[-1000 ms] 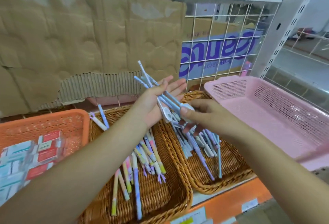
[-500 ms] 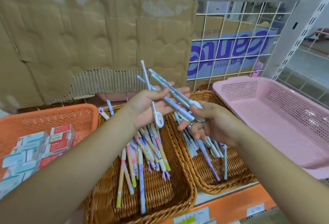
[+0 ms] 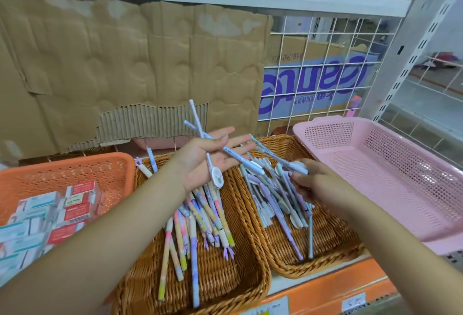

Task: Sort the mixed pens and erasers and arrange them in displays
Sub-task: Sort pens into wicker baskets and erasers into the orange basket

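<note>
**Sorting pens between two wicker baskets on a shop shelf**

Head camera, looking down over both forearms. The left hand (image 3: 200,161) lies palm up above the baskets, fingers straight and spread. A white pen (image 3: 217,180) and a blue pen (image 3: 233,155) rest loosely across it, crossing each other, with their thin ends pointing up towards the cardboard sheet (image 3: 125,64) at the back of the shelf. The right hand (image 3: 315,187) has its fingers curled and pinches a single pen (image 3: 299,166) near its flat round topper, just beside the left fingertips.

Below the left hand is the left wicker basket (image 3: 140,277), holding pastel pens (image 3: 193,239) in pink, yellow and lilac. Below the right hand, the right wicker basket (image 3: 325,262) holds pale blue pens (image 3: 278,204) with flat toppers. To the far left, an orange basket (image 3: 75,166) contains eraser boxes (image 3: 75,204). To the far right sits a pink basket (image 3: 400,164), in front of a wire grid (image 3: 325,76).

These pens look light, thin and stiff, with smooth barrels that would probably roll off an open palm if it tilted. The topper looks like the bulkier end, so gripping the barrel just beside it, as the right hand does, should give good control. The loose pens on the left palm would be safer gathered side by side and held round the middle.
</note>
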